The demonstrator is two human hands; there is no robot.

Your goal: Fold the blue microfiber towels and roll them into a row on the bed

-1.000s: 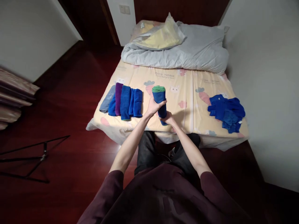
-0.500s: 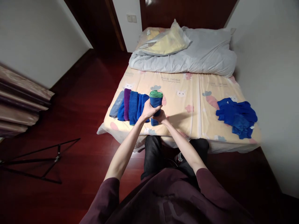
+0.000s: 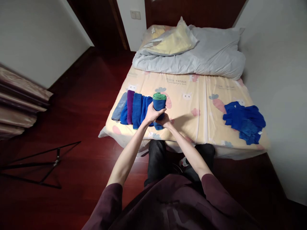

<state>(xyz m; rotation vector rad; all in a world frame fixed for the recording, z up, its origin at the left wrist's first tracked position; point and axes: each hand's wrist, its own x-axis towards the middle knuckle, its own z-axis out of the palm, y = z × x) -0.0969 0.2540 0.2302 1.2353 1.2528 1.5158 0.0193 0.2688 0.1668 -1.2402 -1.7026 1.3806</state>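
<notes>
Both my hands are wrapped round a rolled blue towel with a green edge that shows as a coil at its top. My left hand grips its left side, the thumb lying across the front. Lower down, my right hand holds it from the right and below. The roll stands nearly upright above the bed's front part. Just left of it lies a row of folded or rolled towels: a grey one, a purple one and several blue ones.
A crumpled heap of blue cloths lies on the right of the bed. Grey bedding and a pale yellow pillow are at the head. On the floor at left are black tripod legs, near a curtain.
My hands keep the same hold on the rolled towel, which has hardly moved. The whole view has shifted slightly.
</notes>
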